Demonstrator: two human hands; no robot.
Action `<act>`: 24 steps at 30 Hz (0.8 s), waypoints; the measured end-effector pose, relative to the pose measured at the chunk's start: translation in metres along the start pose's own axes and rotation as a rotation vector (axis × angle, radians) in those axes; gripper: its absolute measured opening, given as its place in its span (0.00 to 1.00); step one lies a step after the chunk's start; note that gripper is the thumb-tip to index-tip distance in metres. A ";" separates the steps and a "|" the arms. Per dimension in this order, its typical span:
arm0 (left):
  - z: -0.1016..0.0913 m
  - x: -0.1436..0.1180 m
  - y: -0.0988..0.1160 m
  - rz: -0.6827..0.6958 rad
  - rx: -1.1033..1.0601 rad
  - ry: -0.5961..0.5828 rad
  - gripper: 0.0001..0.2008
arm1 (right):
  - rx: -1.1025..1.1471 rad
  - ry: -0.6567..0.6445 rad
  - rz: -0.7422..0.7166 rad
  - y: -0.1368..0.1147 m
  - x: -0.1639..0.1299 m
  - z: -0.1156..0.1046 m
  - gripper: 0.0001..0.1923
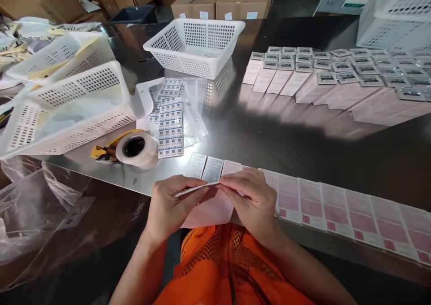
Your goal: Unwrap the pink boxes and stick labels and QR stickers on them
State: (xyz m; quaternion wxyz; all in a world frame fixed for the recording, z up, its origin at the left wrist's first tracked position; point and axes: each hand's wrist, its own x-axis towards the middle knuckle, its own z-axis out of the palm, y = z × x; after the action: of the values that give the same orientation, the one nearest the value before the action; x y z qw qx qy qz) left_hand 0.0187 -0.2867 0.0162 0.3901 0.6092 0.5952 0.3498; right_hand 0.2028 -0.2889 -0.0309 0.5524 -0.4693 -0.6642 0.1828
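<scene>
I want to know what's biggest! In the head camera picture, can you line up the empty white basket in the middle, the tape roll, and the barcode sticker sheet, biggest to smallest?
1. White basket, clearly the largest.
2. Barcode sticker sheet.
3. Tape roll.
The last two look close in size, so that order is unsure.

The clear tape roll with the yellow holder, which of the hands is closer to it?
Left. The left hand is just below-right of the clear tape roll; the right hand is farther right.

Left hand (167, 205) and right hand (253, 201) close together, fingertips pinched and almost meeting, bare forearms angled inward
</scene>
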 end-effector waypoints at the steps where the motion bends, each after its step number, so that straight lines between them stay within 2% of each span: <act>1: 0.001 -0.001 0.000 0.002 0.021 0.015 0.04 | -0.023 0.018 -0.008 0.000 -0.002 0.001 0.10; 8: 0.002 -0.003 -0.002 0.006 0.115 0.140 0.02 | -0.066 0.113 -0.091 0.003 -0.008 0.010 0.14; 13: 0.000 0.000 0.001 -0.104 0.124 0.122 0.05 | -0.119 0.091 -0.127 0.004 -0.006 0.012 0.13; 17: -0.009 0.005 -0.002 -0.156 -0.067 0.027 0.12 | -0.298 0.094 -0.201 0.004 -0.010 0.010 0.12; 21: -0.023 0.002 -0.016 -0.188 -0.310 -0.090 0.11 | -0.384 -0.014 -0.301 0.009 -0.015 0.007 0.13; 22: -0.026 0.000 -0.020 -0.202 -0.332 -0.101 0.11 | -0.408 -0.036 -0.334 0.011 -0.017 0.006 0.12; 24: -0.028 -0.002 -0.028 -0.221 -0.277 -0.010 0.11 | -0.456 -0.049 -0.423 0.013 -0.021 0.007 0.09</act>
State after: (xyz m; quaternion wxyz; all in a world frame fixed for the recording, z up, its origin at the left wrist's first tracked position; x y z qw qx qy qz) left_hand -0.0194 -0.2879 0.0039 0.5093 0.4822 0.6029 0.3802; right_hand 0.2015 -0.2977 -0.0550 0.4425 -0.4281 -0.7841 -0.0784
